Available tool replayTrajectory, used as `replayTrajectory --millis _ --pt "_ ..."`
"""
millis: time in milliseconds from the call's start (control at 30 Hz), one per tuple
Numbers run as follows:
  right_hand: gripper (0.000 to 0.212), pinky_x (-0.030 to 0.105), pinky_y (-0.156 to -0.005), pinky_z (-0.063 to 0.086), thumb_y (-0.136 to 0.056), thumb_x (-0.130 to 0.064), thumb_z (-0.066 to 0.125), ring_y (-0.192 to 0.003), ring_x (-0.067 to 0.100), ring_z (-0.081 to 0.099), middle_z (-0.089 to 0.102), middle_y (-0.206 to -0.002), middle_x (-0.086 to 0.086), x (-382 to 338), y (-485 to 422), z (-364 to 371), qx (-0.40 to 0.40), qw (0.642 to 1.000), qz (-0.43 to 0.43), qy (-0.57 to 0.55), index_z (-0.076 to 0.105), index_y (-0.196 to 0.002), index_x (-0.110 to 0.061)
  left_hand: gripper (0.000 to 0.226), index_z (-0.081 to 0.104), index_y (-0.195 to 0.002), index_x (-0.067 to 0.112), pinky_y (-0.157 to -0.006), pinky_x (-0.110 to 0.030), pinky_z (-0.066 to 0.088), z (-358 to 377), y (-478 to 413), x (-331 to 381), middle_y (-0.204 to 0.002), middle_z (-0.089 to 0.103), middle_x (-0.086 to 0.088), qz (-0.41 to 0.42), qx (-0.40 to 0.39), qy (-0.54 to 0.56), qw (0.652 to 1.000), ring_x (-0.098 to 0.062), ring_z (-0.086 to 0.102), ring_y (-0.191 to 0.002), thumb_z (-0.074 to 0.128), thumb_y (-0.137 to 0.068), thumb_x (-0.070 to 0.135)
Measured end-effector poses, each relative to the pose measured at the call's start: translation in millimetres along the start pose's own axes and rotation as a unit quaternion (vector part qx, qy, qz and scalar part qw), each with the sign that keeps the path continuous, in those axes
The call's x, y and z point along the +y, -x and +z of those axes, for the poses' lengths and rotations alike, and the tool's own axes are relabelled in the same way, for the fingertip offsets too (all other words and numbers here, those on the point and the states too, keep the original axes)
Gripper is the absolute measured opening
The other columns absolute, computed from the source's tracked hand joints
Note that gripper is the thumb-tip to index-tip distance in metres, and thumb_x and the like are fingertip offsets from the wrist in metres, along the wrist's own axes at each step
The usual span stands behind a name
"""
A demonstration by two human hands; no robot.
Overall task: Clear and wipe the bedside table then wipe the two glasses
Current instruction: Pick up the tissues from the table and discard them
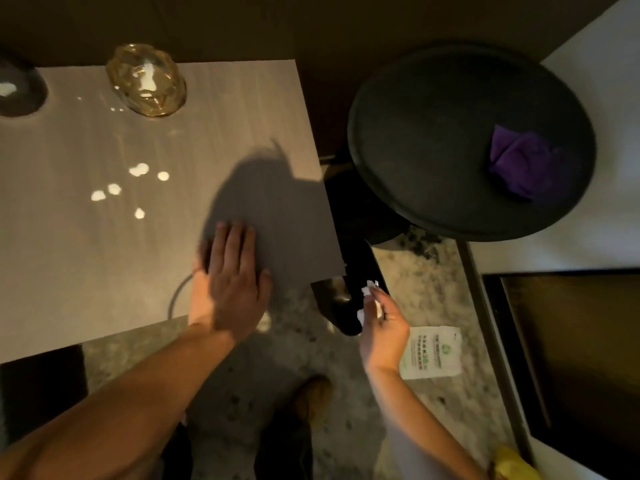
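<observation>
Right hand [382, 318] pinched around crumpled white paper [370, 295], held off the table's near right corner, over a dark glossy bin [346, 299] on the floor. Left hand [235, 282] flat and open, palm down, fingers together, pressed on the table [104, 244] near its front edge, gripping nothing; forearm stretched in from lower left. Tabletop pale grey, matte, faint wood grain, square-cornered, dappled with small bright light spots and a hand shadow. At the far edge, an amber faceted glass [147, 79], rounded and lumpy; at the far left, a darker second glass [17, 88], partly cut off. Right of the table, a round black fabric stool [433, 133] with a crumpled purple cloth [523, 162] on its seat. Floor speckled stone, grey and cream. White printed bag [434, 353] lying flat just beside the right wrist. Brown shoe [313, 398] below. Something yellow [512, 462] at the bottom right, unclear what.
</observation>
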State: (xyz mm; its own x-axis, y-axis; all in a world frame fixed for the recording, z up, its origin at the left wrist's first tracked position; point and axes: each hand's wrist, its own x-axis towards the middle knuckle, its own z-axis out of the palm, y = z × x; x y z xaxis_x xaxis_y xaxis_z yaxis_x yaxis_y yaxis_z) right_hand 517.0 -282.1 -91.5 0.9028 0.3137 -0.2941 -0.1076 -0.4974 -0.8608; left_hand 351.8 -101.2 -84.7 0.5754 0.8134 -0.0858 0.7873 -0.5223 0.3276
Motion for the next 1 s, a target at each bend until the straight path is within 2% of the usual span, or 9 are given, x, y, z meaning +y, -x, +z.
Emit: replayTrajectory --millis 33,100,167,233,433,600,767,933,1000 --pt "0.028 -0.002 -0.085 0.043 -0.103 -0.007 0.058 -0.109 -0.009 0.061 0.064 -0.139 0.011 10 -8 0 -0.027 0.999 0.003 0.046 0.068 -0.129 -0.009 0.071 0.041 -0.156 0.002 -0.126 -0.059 0.019 2 1 -1 -0.164 0.041 -0.023 0.003 -0.008 -0.017 1.0 -0.041 0.028 -0.156 0.044 -0.096 0.04" --pt "0.043 -0.001 -0.102 0.032 -0.11 -0.02 0.045 -0.134 -0.007 0.044 0.046 -0.156 0.0 32 -26 5 -0.097 0.99 0.027 0.101 0.046 -0.151 -0.009 0.074 0.037 -0.158 0.004 -0.128 -0.058 0.015 2 2 -1 -0.166 0.036 -0.021 0.001 -0.026 -0.04 0.999 -0.039 0.022 -0.159 0.041 -0.095 0.043" --pt "0.054 0.017 -0.122 0.01 -0.112 -0.029 0.037 -0.157 0.01 0.013 0.02 -0.171 0.003 58 -47 17 -0.154 0.971 0.021 0.184 0.024 -0.162 -0.011 0.074 0.036 -0.159 0.005 -0.128 -0.057 0.014 2 2 2 -0.167 0.035 -0.021 -0.011 -0.017 -0.061 0.998 -0.038 0.021 -0.16 0.039 -0.095 0.042" --pt "0.061 0.031 -0.127 -0.002 -0.112 -0.029 0.036 -0.16 0.021 -0.006 0.002 -0.174 0.007 83 -66 30 -0.205 0.951 0.045 0.229 0.01 -0.164 -0.011 0.072 0.036 -0.159 0.004 -0.128 -0.056 0.015 4 2 4 -0.168 0.034 -0.021 -0.014 -0.017 -0.093 0.995 -0.037 0.022 -0.16 0.037 -0.097 0.042" --pt "0.074 0.04 -0.127 0.007 -0.109 -0.038 0.041 -0.16 0.03 -0.008 -0.012 -0.172 0.013 119 -95 47 -0.234 0.921 0.157 0.268 -0.001 -0.164 -0.009 0.073 0.036 -0.159 0.002 -0.128 -0.056 0.012 9 3 4 -0.167 0.034 -0.025 -0.014 -0.008 -0.088 0.996 -0.039 0.022 -0.159 0.036 -0.098 0.042" --pt "0.068 0.048 -0.125 0.023 -0.109 -0.042 0.038 -0.16 0.033 0.008 0.004 -0.174 0.01 110 -102 30 -0.267 0.898 0.169 0.305 0.01 -0.165 -0.014 0.073 0.027 -0.162 0.004 -0.129 -0.055 0.009 9 2 2 -0.171 0.025 -0.022 -0.008 -0.024 -0.102 0.994 -0.036 0.014 -0.162 0.03 -0.101 0.044" --pt "0.051 0.044 -0.117 0.039 -0.108 -0.031 0.045 -0.147 0.033 0.041 0.045 -0.159 0.014 63 -89 0 -0.243 0.914 0.056 0.319 0.043 -0.153 -0.007 0.074 0.015 -0.166 0.008 -0.13 -0.056 0.008 9 2 0 -0.176 0.011 -0.015 -0.004 -0.048 -0.115 0.992 -0.031 0.004 -0.164 0.024 -0.103 0.045" --pt "0.042 0.039 -0.109 0.048 -0.105 -0.033 0.053 -0.132 0.027 0.058 0.065 -0.139 0.009 1 -63 -19 -0.224 0.918 -0.039 0.324 0.059 -0.14 -0.011 0.076 0.023 -0.165 0.009 -0.128 -0.056 0.013 4 -4 3 -0.175 0.017 -0.012 -0.021 -0.075 -0.112 0.991 -0.029 0.013 -0.162 0.029 -0.1 0.048" --pt "0.036 0.038 -0.104 0.051 -0.103 -0.032 0.057 -0.123 0.025 0.062 0.07 -0.128 0.006 -24 -51 -20 -0.222 0.91 -0.094 0.336 0.066 -0.132 -0.013 0.08 0.017 -0.166 0.01 -0.129 -0.055 0.011 -6 -7 6 -0.176 0.009 -0.009 -0.027 -0.12 -0.096 0.988 -0.026 0.004 -0.163 0.023 -0.099 0.053"
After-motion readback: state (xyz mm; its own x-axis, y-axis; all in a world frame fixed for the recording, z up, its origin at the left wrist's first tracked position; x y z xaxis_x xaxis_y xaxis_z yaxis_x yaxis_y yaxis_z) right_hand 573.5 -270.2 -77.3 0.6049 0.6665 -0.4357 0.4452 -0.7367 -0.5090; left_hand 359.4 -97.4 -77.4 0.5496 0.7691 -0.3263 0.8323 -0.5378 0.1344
